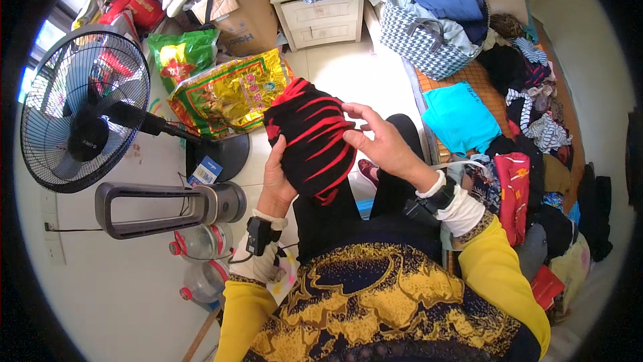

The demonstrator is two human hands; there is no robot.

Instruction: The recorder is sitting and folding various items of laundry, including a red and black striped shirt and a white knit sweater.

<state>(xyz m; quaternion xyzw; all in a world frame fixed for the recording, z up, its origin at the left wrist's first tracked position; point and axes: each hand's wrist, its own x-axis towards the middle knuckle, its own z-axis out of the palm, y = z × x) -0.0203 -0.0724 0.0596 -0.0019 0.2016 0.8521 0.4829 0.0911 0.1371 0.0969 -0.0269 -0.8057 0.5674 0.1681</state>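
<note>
The left hand (276, 176) is grasping the black-and-red cloth (311, 144) by its left side, long axis running near to far; the right hand (383, 144) is touching its right edge, pinch unclear.

One left hand (274, 178) and one right hand (387, 146) are in view, with one black-and-red striped garment (313, 144) and two wrist-worn devices (260, 235). Around them are one pedestal fan (87, 135), one loop-shaped bladeless fan (224, 202), two red-capped water jugs (203, 241), two shiny plastic sacks (231, 91), two houndstooth baskets (415, 47), one cabinet (323, 2) with two drawers (331, 32) and one turquoise garment (462, 117). The heaped clothes (552, 131) overlap too much to count.
</note>
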